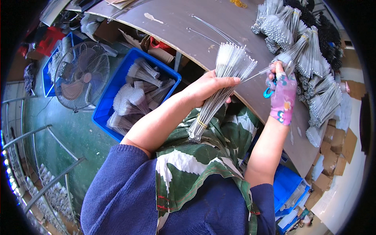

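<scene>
My left hand (213, 87) is wrapped round a bundle of thin wire-handled brushes (232, 62), white bristles up. A yellow rubber band (201, 121) circles the bundle near its lower, looped end, above my lap. To the right, my right hand (282, 84), in a pink floral glove with bare fingertips, pinches the end of a single wire brush (256, 74) that slants down toward the bundle. A teal looped handle (268, 93) hangs at that palm; the rest of that tool is hidden by the hand.
Banded brush bundles (313, 66) are piled on the table's right side. Loose brushes (211, 33) lie on the brown tabletop (176, 19). A blue crate (102, 113) of brush bundles stands left, beside a floor fan (82, 76). Another blue bin (288, 186) sits lower right.
</scene>
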A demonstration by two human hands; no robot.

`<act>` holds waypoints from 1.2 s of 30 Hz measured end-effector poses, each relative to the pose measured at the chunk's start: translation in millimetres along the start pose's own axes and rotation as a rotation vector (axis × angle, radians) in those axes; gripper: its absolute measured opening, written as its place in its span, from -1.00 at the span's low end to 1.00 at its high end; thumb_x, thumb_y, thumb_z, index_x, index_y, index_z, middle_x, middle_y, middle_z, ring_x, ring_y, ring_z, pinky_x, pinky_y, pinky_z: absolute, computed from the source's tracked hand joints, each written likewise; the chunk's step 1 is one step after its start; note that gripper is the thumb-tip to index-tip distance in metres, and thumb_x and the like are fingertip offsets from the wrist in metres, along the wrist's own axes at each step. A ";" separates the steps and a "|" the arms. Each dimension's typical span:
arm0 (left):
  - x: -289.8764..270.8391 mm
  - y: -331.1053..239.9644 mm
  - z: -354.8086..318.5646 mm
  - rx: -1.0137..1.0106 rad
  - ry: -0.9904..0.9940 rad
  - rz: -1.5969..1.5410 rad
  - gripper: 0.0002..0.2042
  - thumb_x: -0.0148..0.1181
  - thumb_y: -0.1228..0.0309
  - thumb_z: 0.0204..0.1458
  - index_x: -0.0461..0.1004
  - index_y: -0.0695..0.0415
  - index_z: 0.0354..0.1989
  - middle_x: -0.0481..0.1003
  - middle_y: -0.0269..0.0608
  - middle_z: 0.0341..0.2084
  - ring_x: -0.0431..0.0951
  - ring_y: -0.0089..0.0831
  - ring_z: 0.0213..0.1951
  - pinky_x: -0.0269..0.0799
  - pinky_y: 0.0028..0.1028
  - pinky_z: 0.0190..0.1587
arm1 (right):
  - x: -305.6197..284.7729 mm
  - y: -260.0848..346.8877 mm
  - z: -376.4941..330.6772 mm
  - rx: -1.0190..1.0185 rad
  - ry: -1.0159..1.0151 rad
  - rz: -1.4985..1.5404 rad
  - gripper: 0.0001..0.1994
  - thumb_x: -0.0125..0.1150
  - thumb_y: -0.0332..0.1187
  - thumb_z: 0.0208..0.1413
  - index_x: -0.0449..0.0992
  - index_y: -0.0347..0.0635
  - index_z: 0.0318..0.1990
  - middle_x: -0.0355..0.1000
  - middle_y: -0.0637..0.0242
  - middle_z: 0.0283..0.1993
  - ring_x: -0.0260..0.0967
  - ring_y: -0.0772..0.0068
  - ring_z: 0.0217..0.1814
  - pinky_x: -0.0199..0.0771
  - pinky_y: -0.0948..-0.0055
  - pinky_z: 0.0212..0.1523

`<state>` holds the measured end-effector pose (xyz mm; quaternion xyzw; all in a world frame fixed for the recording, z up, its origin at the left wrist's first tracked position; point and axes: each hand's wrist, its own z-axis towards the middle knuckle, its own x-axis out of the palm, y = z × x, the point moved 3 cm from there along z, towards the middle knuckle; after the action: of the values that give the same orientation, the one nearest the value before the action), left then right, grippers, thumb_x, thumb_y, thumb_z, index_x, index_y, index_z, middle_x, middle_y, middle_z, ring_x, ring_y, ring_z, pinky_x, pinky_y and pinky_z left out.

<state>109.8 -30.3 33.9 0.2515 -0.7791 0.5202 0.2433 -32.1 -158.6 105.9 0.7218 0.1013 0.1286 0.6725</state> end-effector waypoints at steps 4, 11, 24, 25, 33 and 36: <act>-11.6 -13.3 -17.4 0.207 -0.170 0.072 -0.58 0.21 0.09 -0.06 0.33 0.23 -0.30 0.39 -0.28 -0.61 0.43 -0.56 -0.61 0.36 -0.59 -0.56 | 30.3 42.6 -46.0 -0.333 0.014 -0.017 -0.92 0.06 -0.40 0.12 0.38 -0.20 -0.35 0.32 0.37 -0.47 0.24 0.61 -0.56 0.13 0.71 -0.68; -0.5 -13.6 -19.9 0.138 0.022 0.165 -0.56 0.21 0.03 -0.07 0.33 0.20 -0.33 0.37 -0.32 -0.63 0.39 -0.59 -0.62 0.32 -0.61 -0.57 | -30.8 1.9 11.2 0.035 -0.285 0.171 -0.82 0.08 -0.33 0.08 0.31 -0.18 -0.48 0.22 0.39 -0.59 0.07 0.61 -0.72 -0.08 0.62 -0.77; -37.4 26.2 -32.0 0.132 0.059 -0.296 -0.64 0.03 0.13 0.05 0.37 0.24 -0.24 0.47 -0.18 -0.52 0.47 -0.51 -0.55 0.43 -0.58 -0.48 | -93.4 -58.0 1.8 0.195 -0.313 0.415 -0.82 -0.03 -0.28 0.13 0.30 -0.11 -0.47 0.27 0.37 -0.61 0.10 0.59 -0.72 0.01 0.61 -0.80; -39.7 27.2 -33.6 0.139 0.046 -0.319 -0.65 0.02 0.14 0.06 0.37 0.24 -0.23 0.48 -0.17 -0.51 0.48 -0.51 -0.54 0.43 -0.58 -0.47 | -75.7 -66.8 5.4 0.182 -0.381 0.402 -0.86 -0.02 -0.31 0.13 0.32 -0.12 -0.43 0.29 0.38 -0.58 0.14 0.61 -0.69 0.02 0.63 -0.79; -28.5 17.5 -28.3 0.167 0.101 -0.277 -0.66 0.15 0.20 0.00 0.37 0.22 -0.20 0.47 -0.18 -0.51 0.48 -0.50 -0.52 0.46 -0.56 -0.42 | -20.8 -75.9 24.2 0.192 -0.308 0.270 -0.91 0.03 -0.34 0.14 0.38 -0.13 -0.29 0.45 0.27 -0.40 0.28 0.61 -0.59 0.09 0.66 -0.76; -23.5 15.3 -21.4 0.178 0.119 -0.237 -0.65 0.16 0.20 0.00 0.36 0.24 -0.20 0.47 -0.17 -0.48 0.48 -0.47 -0.50 0.45 -0.53 -0.42 | -23.0 -75.7 18.4 0.203 -0.323 0.189 -0.85 0.05 -0.31 0.14 0.43 -0.13 -0.21 0.48 0.23 -0.34 0.29 0.61 -0.59 0.11 0.66 -0.76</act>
<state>120.2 -2.0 15.6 0.3311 -0.6791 0.5685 0.3254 -45.9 -177.6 28.2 0.8033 -0.0634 0.0627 0.5888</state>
